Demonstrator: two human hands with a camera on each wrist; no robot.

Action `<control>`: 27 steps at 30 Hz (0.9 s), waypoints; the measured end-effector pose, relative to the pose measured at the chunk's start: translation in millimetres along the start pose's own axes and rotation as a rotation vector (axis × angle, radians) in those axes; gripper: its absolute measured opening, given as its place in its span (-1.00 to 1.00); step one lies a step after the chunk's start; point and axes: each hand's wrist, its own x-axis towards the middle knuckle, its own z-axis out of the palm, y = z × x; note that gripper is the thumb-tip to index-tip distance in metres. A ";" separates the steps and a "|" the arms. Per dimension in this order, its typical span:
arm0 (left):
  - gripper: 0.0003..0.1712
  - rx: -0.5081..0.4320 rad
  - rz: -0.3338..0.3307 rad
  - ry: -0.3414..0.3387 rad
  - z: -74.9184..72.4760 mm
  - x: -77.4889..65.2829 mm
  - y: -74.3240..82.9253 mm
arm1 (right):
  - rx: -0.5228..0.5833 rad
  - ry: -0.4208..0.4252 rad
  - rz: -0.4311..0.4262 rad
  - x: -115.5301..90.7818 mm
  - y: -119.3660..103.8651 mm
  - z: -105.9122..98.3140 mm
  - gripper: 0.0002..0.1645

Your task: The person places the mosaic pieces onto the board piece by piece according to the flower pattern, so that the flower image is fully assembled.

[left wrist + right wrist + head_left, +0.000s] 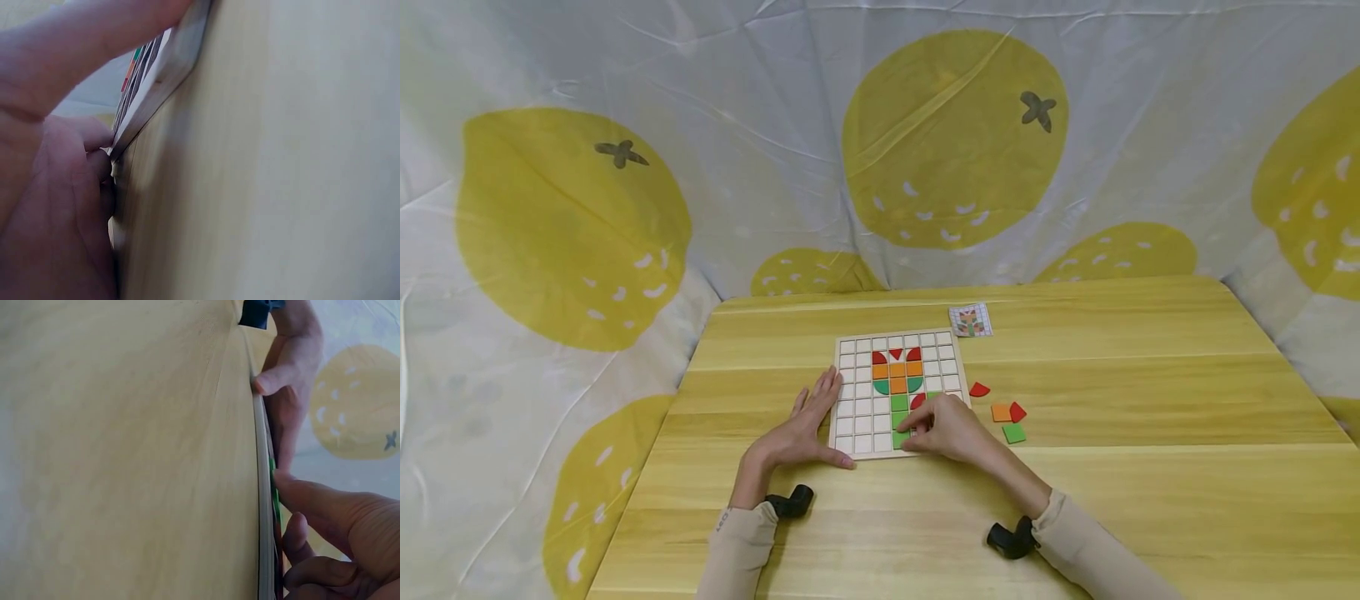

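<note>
A square wooden grid board [862,423] lies on the table, with red, orange and green tiles set in its middle columns. My left hand [797,435] is spread round the board's near left corner, thumb along the front edge and fingers against the left side. Over the board's lower middle, my right hand [953,429] has thumb and forefinger at the edges of a green square tile [900,440] at the bottom of the green column. In the right wrist view the thumb touches a green tile [273,467]. The right hand hides the board's lower right part.
Right of the board lie loose tiles: a red quarter-round [979,389], an orange square [1002,412] with a red piece [1018,412] against it, and a green square [1014,433]. A small pattern card [972,322] lies behind the board's far right corner. A lemon-print cloth [775,167] hangs behind the table.
</note>
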 end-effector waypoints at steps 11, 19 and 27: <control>0.63 0.013 0.000 -0.003 0.4 -0.3 0.7 | -0.002 -0.018 -0.020 1.1 1.7 -18.7 -0.82; 0.62 0.008 0.000 -0.004 1.2 -0.6 0.4 | -0.012 0.056 0.043 -6.2 24.4 -76.9 -0.70; 0.64 -0.006 0.001 0.004 0.9 -0.6 -0.9 | -0.027 0.037 0.104 -17.8 61.3 -123.3 -0.60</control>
